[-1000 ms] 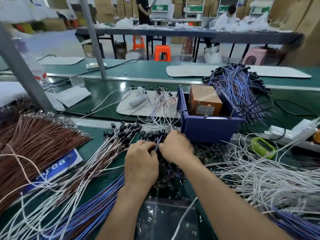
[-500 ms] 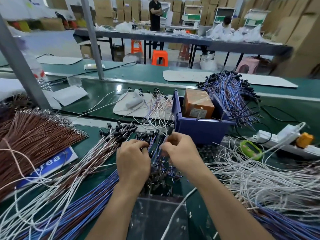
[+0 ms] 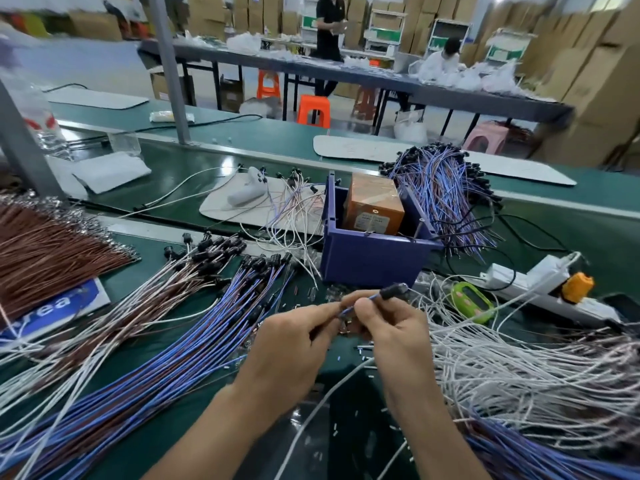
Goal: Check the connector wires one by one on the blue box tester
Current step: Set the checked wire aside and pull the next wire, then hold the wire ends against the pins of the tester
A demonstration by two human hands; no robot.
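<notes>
The blue box tester [image 3: 367, 258] stands mid-table with an orange block [image 3: 374, 206] inside it. Just in front of it my left hand [image 3: 294, 344] and my right hand [image 3: 394, 330] pinch one blue connector wire [image 3: 367, 299] between them. Its black connector [image 3: 393, 291] sticks out past my right thumb, pointing right, short of the box's front wall. A fan of blue and brown connector wires [image 3: 194, 323] with black plugs lies to the left of my hands.
Brown wires [image 3: 45, 251] pile at far left, white wires [image 3: 519, 368] at right, more blue wires [image 3: 446, 195] behind the box. A green device [image 3: 472, 303] and a white power strip [image 3: 540, 285] lie right of the box. Small loose bits litter the green mat.
Both hands lifted off the plug pile and moved right and nearer, drawing out a single blue wire; its connector now shows beyond my right thumb. The camera tilted and shifted.
</notes>
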